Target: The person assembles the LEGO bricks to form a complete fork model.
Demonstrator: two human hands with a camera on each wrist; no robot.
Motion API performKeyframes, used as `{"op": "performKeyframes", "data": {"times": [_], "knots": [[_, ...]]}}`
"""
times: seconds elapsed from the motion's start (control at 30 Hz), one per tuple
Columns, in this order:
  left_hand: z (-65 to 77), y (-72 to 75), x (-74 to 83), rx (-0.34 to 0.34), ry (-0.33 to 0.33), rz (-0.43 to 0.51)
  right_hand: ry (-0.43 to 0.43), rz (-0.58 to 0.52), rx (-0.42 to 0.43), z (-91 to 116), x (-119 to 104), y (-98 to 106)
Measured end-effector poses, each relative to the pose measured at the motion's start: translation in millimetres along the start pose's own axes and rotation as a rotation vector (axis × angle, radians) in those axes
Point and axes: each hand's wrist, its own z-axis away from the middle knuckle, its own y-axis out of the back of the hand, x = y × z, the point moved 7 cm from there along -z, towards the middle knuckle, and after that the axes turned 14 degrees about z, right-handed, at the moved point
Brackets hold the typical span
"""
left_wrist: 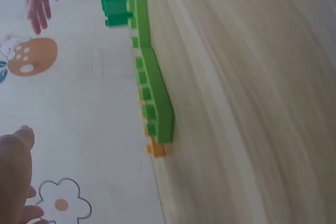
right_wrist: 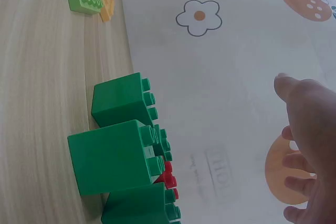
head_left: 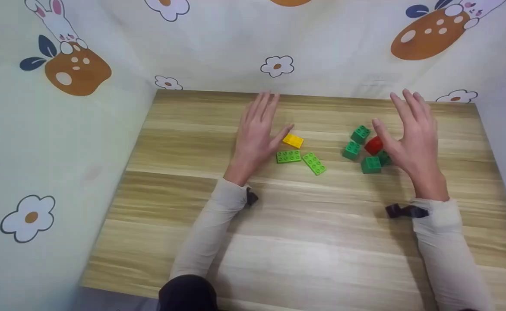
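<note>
My left hand, fingers straight and thumb spread, hovers beside a yellow building brick. Two flat light green bricks lie just to the right of that wrist, studs up; the left wrist view shows these light green bricks edge-on. On the right, my right hand is held above the table with fingers apart and nothing in its grasp. Several dark green cube-like bricks stand in a loose cluster left of it, around a red brick. My right thumb overlaps the cluster in the head view.
The wood-grain table ends at a pale wall covering printed with flowers, rabbits and orange fruit. Another covered wall borders the left side. Black straps sit on both cuffs.
</note>
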Motion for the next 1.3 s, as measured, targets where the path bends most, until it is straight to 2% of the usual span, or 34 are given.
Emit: {"op": "performKeyframes", "data": {"times": [0.17,0.33,0.6,0.73,0.9,1.03,1.3], "knots": [[2.5,1.4,22.7,0.043,-0.113,0.102,0.022,-0.044,0.029,6,-4,8],[5.6,-2.6,40.7,0.024,-0.164,0.16,0.009,-0.04,-0.017,13,-7,11],[7.0,-13.4,56.3,-0.027,-0.156,0.337,0.038,-0.011,-0.135,30,-6,6],[4.5,-15.5,60.7,-0.028,-0.16,0.431,0.062,0.005,-0.221,37,-4,0],[0.1,-22.7,66.2,-0.034,-0.172,0.481,0.112,0.01,-0.354,42,-3,-11],[-3.9,-33.9,70.5,-0.043,-0.186,0.508,0.143,-0.01,-0.43,43,-3,-18],[-11.0,-60.8,80.3,-0.098,-0.184,0.522,0.117,-0.025,-0.529,44,0,-22]]}}
